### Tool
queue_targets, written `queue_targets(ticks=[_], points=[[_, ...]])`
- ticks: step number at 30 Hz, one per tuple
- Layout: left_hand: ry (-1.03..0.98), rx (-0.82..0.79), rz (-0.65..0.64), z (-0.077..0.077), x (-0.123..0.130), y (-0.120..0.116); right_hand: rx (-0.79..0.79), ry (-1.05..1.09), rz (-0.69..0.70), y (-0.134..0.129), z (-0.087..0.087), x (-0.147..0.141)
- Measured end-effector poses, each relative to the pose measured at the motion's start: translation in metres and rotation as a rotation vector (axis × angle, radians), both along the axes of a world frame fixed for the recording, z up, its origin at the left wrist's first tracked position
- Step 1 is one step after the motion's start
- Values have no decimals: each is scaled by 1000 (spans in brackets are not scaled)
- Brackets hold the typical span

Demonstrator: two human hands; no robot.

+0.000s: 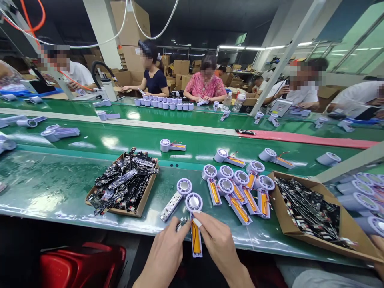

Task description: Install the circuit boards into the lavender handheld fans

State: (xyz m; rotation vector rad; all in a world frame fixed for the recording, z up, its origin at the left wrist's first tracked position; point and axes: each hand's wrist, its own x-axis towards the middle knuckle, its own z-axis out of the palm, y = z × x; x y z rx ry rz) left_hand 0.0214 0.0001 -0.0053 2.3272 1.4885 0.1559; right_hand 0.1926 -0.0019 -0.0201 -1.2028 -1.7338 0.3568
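Observation:
A lilac handheld fan [193,203] lies at the table's front edge, its handle open with an orange battery [196,239] inside. My left hand [168,248] is closed on a small circuit board [181,224], mostly hidden by the fingers, beside the fan's neck. My right hand [219,240] pinches at the top of the handle from the other side; whether a wire is between its fingertips I cannot tell. Just behind lies another fan [184,186] with a circuit board [171,206] covering its handle. Several open fans with orange batteries [237,208] are grouped to the right.
A cardboard tray [144,200] heaped with circuit boards stands at left, another box [285,224] of wired boards at right. Beyond runs a green belt [135,140] carrying scattered fans. Co-workers sit across it. A red stool [84,264] is below left.

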Motion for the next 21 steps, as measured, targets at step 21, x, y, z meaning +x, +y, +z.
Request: queue_targets(ticks=[21], points=[[-455,-106,148,-3,0,-3,-459,340,204,5,8,-8]])
